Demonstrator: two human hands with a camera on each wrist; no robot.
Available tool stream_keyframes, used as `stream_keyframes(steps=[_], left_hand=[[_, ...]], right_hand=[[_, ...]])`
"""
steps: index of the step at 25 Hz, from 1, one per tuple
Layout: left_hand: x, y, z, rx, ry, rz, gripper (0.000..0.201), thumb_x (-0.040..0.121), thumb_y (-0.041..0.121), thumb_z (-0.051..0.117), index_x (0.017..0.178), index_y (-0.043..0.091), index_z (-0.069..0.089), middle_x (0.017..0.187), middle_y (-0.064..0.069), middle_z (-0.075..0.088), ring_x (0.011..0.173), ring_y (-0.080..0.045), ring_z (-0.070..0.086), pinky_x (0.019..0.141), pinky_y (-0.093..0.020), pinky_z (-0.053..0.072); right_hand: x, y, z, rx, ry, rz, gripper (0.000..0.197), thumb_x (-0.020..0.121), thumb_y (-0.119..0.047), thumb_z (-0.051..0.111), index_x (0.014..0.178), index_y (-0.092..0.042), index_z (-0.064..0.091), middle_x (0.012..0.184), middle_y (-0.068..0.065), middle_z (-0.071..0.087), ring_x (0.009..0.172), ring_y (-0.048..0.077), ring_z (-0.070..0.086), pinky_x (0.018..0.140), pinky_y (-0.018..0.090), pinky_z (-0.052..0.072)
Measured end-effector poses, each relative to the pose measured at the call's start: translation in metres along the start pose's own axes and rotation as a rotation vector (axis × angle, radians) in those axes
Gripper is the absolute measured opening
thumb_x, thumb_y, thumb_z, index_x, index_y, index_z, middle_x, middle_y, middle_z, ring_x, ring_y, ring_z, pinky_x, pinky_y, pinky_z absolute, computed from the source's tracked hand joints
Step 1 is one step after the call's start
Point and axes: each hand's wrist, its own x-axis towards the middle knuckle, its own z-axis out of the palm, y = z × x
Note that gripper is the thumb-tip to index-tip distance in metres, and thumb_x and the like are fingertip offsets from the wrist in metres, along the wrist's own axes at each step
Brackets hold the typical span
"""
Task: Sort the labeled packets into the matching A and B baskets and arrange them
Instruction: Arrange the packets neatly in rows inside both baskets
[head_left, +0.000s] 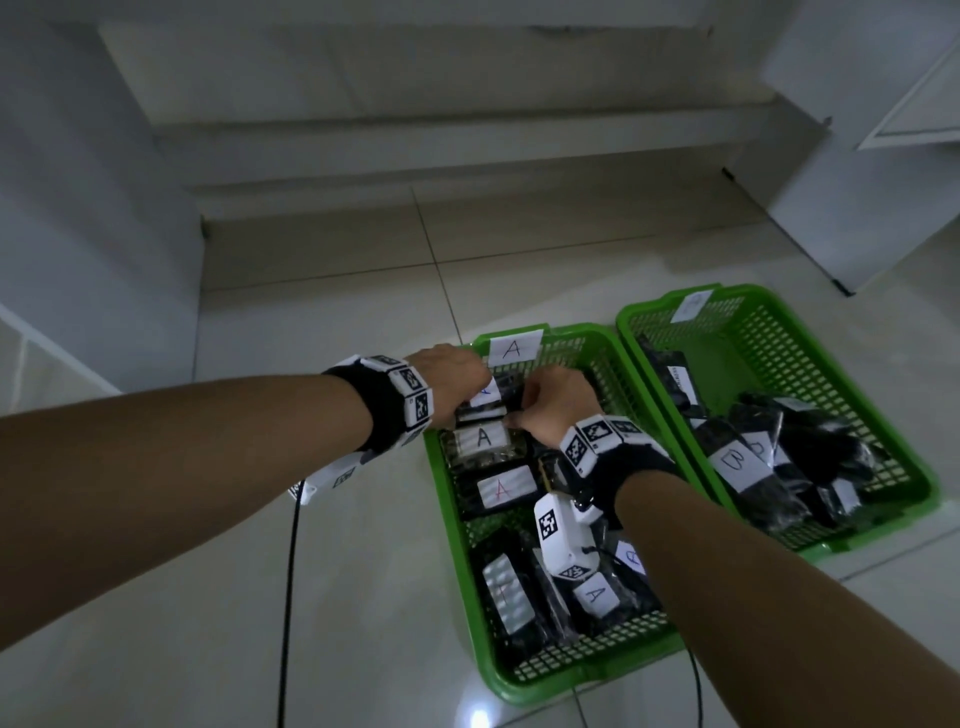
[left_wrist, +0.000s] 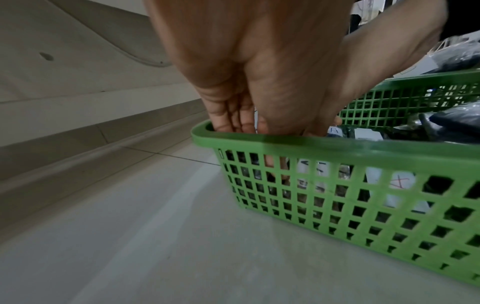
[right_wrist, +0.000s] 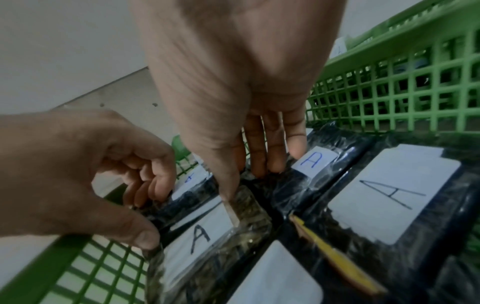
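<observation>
Basket A (head_left: 550, 680), green mesh with a white "A" tag (head_left: 513, 347), holds black packets with white labels. Both hands work at its far end. My left hand (head_left: 457, 374) pinches the left end of a black‑"A" packet (right_wrist: 205, 242) between curled fingers (right_wrist: 150, 185) and thumb. My right hand (head_left: 556, 400) presses its thumb on that packet's right part, and its straight fingers (right_wrist: 272, 154) touch a blue‑"A" packet (right_wrist: 313, 162). A red‑"A" packet (head_left: 504, 488) lies nearer. A "B" packet (head_left: 631, 558) shows by my right forearm. Basket B (head_left: 857, 535) holds "B" packets (head_left: 737, 465).
The two baskets stand side by side on a pale tiled floor (head_left: 311, 597). A low step (head_left: 415, 166) runs beyond them, a wall (head_left: 78, 260) on the left, a white door (head_left: 914, 104) at the right. Black cables (head_left: 291, 571) hang from my wrists.
</observation>
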Motion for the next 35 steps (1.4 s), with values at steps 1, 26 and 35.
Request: stream_keyframes(steps=[1,26,35], left_hand=[[0.001,-0.001,-0.002,-0.004,0.006,-0.006,0.027,0.078,0.013,0.076,0.099,0.009,0.059,0.107,-0.009,0.059,0.096,-0.028,0.059,0.073,-0.033,0.045],[-0.021,0.08,0.023,-0.217,-0.453,0.367,0.031,0.083,0.031,0.079,0.095,0.003,0.069,0.09,-0.01,0.071,0.071,-0.016,0.053,0.05,-0.006,0.037],[-0.009,0.015,-0.015,-0.653,-0.262,0.081,0.011,0.09,0.03,0.071,0.083,0.022,0.07,0.077,-0.003,0.076,0.071,-0.016,0.071,0.066,-0.025,0.053]], right_hand=[[-0.002,0.004,-0.004,0.033,0.013,0.004,0.018,0.076,-0.026,0.083,0.076,-0.013,0.07,0.081,0.003,0.071,0.078,0.019,0.067,0.05,0.019,0.04],[-0.112,0.079,-0.012,0.082,-0.192,-0.01,0.037,0.081,-0.024,0.081,0.116,-0.02,0.068,0.107,-0.005,0.063,0.099,0.015,0.062,0.084,0.026,0.048],[-0.102,0.057,-0.028,0.768,-0.022,0.127,0.026,0.105,-0.032,0.051,0.094,-0.012,0.065,0.091,0.012,0.072,0.072,0.029,0.071,0.064,0.039,0.054]])
